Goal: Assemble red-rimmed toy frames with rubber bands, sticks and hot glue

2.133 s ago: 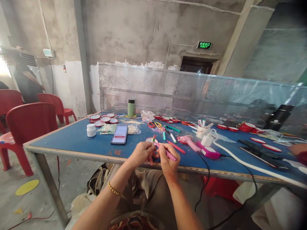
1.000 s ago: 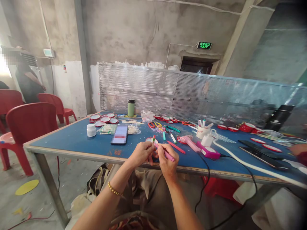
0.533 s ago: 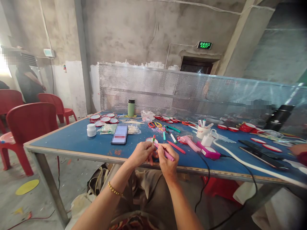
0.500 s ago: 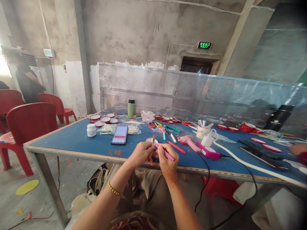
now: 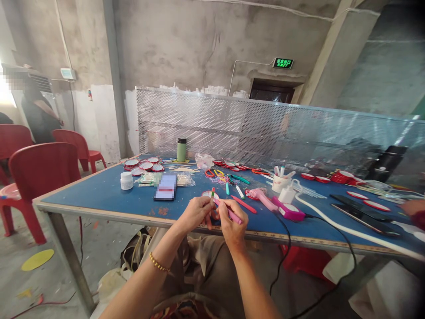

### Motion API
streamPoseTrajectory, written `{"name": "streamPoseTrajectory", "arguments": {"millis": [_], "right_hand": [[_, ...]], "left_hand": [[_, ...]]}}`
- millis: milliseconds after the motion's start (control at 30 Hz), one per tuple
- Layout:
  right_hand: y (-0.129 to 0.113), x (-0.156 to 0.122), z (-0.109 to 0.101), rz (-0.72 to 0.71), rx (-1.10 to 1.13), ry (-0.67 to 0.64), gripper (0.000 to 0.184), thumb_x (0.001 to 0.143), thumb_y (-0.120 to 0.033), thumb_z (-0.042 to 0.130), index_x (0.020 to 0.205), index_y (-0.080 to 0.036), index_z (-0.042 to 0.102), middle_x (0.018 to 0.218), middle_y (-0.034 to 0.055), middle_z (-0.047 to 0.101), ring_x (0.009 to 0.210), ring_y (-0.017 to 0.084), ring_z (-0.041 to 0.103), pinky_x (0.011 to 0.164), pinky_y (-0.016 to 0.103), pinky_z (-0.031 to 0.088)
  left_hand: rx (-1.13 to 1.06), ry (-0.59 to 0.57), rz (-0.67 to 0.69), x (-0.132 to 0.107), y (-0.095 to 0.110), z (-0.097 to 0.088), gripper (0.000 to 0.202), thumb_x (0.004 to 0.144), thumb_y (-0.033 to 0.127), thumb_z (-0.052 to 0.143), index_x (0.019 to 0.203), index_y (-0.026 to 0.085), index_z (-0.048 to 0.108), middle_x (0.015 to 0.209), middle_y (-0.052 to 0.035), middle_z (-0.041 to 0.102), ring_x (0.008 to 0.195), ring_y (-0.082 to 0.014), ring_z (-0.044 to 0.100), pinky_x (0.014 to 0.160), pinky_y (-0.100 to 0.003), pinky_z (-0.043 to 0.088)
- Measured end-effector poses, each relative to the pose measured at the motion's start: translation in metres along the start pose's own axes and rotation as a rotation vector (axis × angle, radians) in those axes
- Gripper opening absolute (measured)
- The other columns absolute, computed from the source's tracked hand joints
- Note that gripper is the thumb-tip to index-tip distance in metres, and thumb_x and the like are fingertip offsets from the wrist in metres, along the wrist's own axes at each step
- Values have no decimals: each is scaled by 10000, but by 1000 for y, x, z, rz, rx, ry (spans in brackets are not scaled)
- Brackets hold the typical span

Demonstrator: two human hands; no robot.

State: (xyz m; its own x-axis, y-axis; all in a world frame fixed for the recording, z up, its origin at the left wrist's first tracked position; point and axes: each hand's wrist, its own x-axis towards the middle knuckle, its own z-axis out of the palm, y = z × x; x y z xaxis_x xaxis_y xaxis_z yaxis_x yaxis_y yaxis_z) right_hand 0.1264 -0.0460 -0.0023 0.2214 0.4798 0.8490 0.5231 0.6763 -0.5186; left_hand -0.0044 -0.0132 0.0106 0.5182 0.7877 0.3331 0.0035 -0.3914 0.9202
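Over the front edge of the table, my two hands are close together. My left hand [image 5: 196,213] is closed on a small thin stick [image 5: 213,193] with red and green on it, held upright. A pink marker pen [image 5: 235,217] lies in the closed fingers of my right hand [image 5: 233,227], its front end pointing at the stick. Whether the pen touches the stick, I cannot tell. Just behind my fingers a round white disc with a red rim [image 5: 206,193] is partly hidden. A red pen [image 5: 244,204] rests to the right.
On the blue table [image 5: 109,199] are a phone [image 5: 165,187], a white jar [image 5: 126,180], bagged sticks [image 5: 146,179], a green bottle [image 5: 181,150], pliers [image 5: 239,179], a cup of pens [image 5: 280,182] and a pink pistol-shaped tool [image 5: 264,198]. A person [image 5: 40,108] stands far left.
Almost nothing differs. My right hand and the pink marker pen have shifted very slightly; both hands keep their hold.
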Motion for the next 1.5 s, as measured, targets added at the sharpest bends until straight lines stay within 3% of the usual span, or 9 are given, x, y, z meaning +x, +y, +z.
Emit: {"name": "streamPoseTrajectory", "arguments": {"millis": [500, 733, 1233, 1500], "right_hand": [[0, 1, 0, 13, -37, -5, 203, 911, -286, 542, 741, -193, 604, 590, -15, 598, 485, 123, 565, 505, 232, 463], [1, 0, -1, 50, 27, 35, 208, 920, -311, 545, 774, -187, 628, 600, -16, 618, 466, 119, 581, 496, 227, 471], [0, 1, 0, 16, -28, 3, 209, 905, -281, 551, 721, -194, 599, 577, -22, 591, 473, 118, 555, 505, 229, 456], [4, -1, 0, 20, -23, 37, 189, 910, -284, 550, 765, -187, 623, 607, -9, 622, 486, 124, 577, 519, 234, 472]], "left_hand": [[10, 8, -14, 1, -1, 0, 396, 891, 518, 456, 740, 161, 536, 657, -8, 652, 428, -108, 602, 404, -199, 340], [1, 3, 2, 0, -1, -1, 363, 896, 491, 450, 762, 161, 523, 742, -30, 694, 443, -104, 615, 404, -188, 345], [-5, 17, -14, 0, 0, 1, 380, 892, 501, 454, 747, 158, 533, 670, -10, 657, 421, -103, 599, 397, -191, 335], [-34, 8, -8, 1, -2, 1, 345, 890, 456, 455, 755, 151, 544, 735, -36, 692, 430, -100, 608, 397, -185, 327]]}}
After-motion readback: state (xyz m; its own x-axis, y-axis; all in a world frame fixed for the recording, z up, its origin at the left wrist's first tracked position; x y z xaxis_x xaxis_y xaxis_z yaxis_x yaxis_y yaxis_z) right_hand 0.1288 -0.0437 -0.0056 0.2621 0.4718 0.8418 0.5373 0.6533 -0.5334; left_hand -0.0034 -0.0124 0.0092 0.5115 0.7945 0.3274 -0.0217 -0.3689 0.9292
